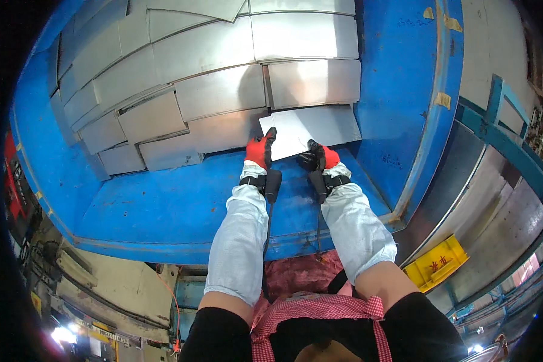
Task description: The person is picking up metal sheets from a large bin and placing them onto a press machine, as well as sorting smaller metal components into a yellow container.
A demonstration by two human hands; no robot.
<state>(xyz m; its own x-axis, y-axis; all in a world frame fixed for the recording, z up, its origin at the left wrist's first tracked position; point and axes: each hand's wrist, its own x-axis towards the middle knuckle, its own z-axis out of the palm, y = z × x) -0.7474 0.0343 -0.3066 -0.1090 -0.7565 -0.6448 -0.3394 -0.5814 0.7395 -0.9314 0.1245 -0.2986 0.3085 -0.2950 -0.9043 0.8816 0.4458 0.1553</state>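
Note:
A flat, silvery sheet-metal plate (300, 128) is gripped by its near side in both hands, tilted a little, over the front right part of the stacked sheets. My left hand (260, 149), in a red and black glove, closes on the plate's left edge with the thumb on top. At the near edge my right hand (321, 157), gloved alike, pinches the plate; some of its fingers are hidden beneath. Rows of similar metal plates (220, 93) lie overlapping beyond and to the left, inside a large blue metal bin (157, 202).
The bin's right wall (395, 90) rises close beside the held plate, and its front rim (163, 248) crosses under my forearms. Outside to the right are a yellow plastic bin (435, 263) and a blue-green metal frame (513, 151). Dark straps with devices sit on both wrists.

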